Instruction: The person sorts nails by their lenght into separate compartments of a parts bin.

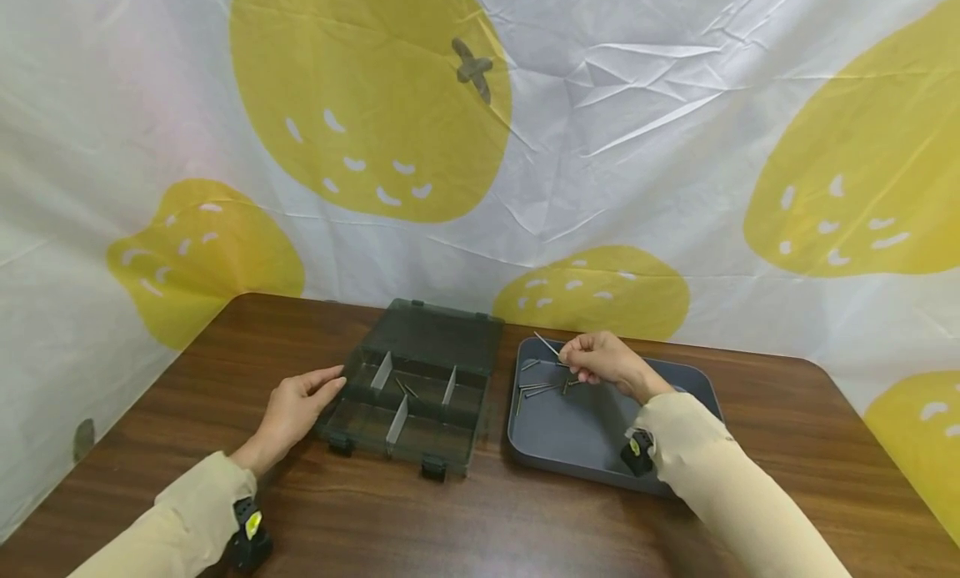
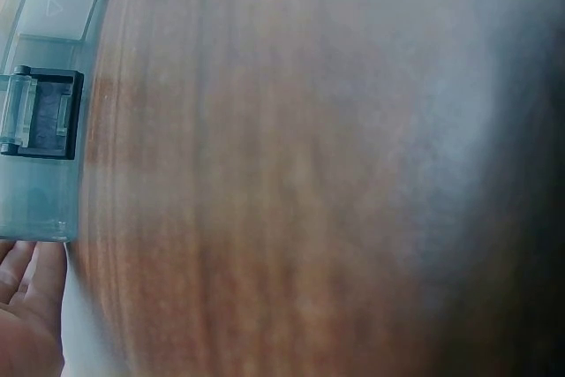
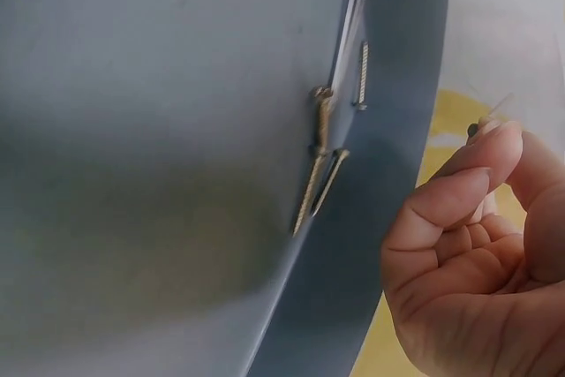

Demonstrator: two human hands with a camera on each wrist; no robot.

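Note:
My right hand (image 1: pixel 603 363) pinches a thin nail (image 1: pixel 546 343) between thumb and fingertips, above the far left part of a grey tray (image 1: pixel 570 461). In the right wrist view only the nail's dark head (image 3: pixel 474 130) shows clearly at the fingertips. Several screws (image 3: pixel 322 121) and nails lie in the tray along its side. Left of the tray stands a dark translucent organizer box (image 1: pixel 438 444) with its lid (image 1: pixel 438 336) folded back. A couple of screws (image 1: pixel 405 388) lie inside it. My left hand (image 1: pixel 296 407) touches the box's left edge with fingers extended.
Light dividers (image 1: pixel 397 419) split the box into compartments. Two black latches (image 1: pixel 432 467) stick out at its front. Both containers sit on a brown wooden table (image 1: pixel 480 528), and a white cloth with yellow fruit prints (image 1: pixel 375 103) hangs behind it.

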